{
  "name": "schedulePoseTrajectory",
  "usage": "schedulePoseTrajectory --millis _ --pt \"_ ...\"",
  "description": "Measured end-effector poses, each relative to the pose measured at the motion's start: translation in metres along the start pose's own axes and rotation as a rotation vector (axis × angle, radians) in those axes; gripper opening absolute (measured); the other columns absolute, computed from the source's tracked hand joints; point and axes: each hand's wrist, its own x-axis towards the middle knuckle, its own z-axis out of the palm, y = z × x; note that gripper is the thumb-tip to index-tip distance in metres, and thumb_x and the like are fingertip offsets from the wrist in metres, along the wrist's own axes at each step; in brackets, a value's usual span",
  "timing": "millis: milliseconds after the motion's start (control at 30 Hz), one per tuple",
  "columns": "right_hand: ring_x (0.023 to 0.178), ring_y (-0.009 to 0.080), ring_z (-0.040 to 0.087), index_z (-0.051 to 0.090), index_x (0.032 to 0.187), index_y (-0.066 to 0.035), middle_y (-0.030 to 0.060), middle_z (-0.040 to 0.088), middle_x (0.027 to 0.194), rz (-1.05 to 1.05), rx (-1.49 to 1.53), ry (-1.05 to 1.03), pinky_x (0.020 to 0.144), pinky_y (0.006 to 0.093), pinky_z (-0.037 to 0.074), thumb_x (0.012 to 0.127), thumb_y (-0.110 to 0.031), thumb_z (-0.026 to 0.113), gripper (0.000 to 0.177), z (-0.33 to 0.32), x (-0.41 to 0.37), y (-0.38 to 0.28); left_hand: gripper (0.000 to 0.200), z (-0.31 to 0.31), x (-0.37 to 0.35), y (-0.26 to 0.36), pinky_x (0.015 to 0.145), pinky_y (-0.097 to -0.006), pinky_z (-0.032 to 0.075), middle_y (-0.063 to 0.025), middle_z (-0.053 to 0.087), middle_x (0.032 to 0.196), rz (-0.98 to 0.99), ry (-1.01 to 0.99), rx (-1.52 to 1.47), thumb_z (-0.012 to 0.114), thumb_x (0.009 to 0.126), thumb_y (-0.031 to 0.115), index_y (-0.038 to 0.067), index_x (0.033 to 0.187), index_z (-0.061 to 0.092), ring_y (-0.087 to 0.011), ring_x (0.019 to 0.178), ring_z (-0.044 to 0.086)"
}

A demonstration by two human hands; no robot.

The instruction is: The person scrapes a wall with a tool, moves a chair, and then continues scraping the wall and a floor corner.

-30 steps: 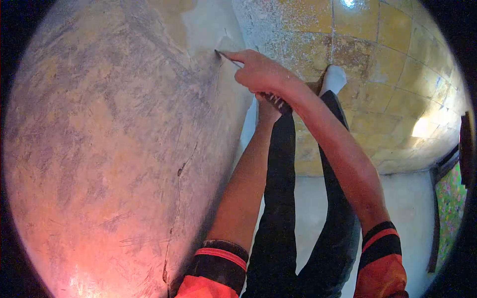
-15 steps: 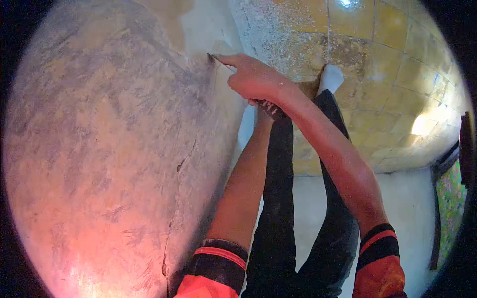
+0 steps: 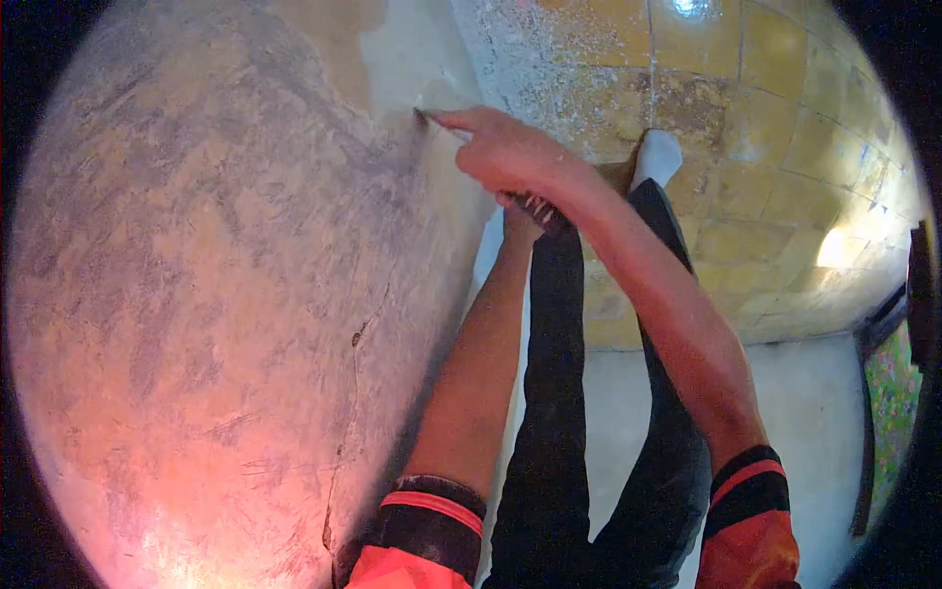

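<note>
My right hand (image 3: 510,152) is closed, its index finger stretched along a thin, flat scraper (image 3: 424,117). The scraper's dark tip touches the plastered wall (image 3: 235,245), at the border of a smooth, pale patch (image 3: 407,74). Most of the tool is hidden by the hand. Just below, my left hand (image 3: 522,224) is partly covered by the right one. Its fingers look curled, and a dark area with pale streaks (image 3: 540,208) shows there; what it holds, if anything, I cannot make out.
A crack (image 3: 351,402) runs down the wall at the lower left. Yellow floor tiles (image 3: 746,226) carry white splatter (image 3: 549,88) near the wall. My legs in dark trousers (image 3: 557,393) and a foot in a pale sock (image 3: 659,157) are below. A patterned cloth (image 3: 891,422) is at right.
Both hands have shifted very slightly to the right in view, along with most of the scene. The scraper tip stays at the wall, and both hands keep their grip shape.
</note>
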Motion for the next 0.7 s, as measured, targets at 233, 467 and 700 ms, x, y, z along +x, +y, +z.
schedulePoseTrajectory --millis 233,467,700 --pt "0.042 0.0219 0.055 0.053 0.131 -0.016 0.0173 0.062 0.066 -0.08 0.004 0.034 0.041 0.0343 0.047 0.068 -0.003 0.043 0.065 0.009 0.003 0.015 0.03 -0.037 -0.012 0.023 0.078 -0.0479 0.049 -0.0062 0.061 0.088 0.125 0.343 0.18 0.054 0.086 0.044 0.017 0.097 0.058 -0.0314 0.077 0.06" --pt "0.042 0.0197 0.054 0.049 0.135 -0.016 0.0143 0.059 0.061 -0.004 0.002 0.003 0.042 0.0341 0.047 0.069 -0.003 0.041 0.067 0.004 0.004 0.007 0.032 -0.085 -0.006 0.031 0.085 -0.0474 0.044 -0.0037 0.056 0.085 0.417 0.907 1.33 0.055 0.087 0.047 0.016 0.091 0.054 -0.0235 0.089 0.057" --pt "0.044 0.0188 0.056 0.048 0.135 -0.019 0.014 0.059 0.064 0.033 -0.007 -0.051 0.042 0.0332 0.046 0.069 -0.004 0.041 0.068 -0.007 0.007 0.006 0.036 -0.028 -0.002 -0.005 0.087 -0.0438 0.046 -0.008 0.063 0.099 0.308 0.603 0.511 0.052 0.088 0.043 0.011 0.105 0.058 -0.0271 0.098 0.061"
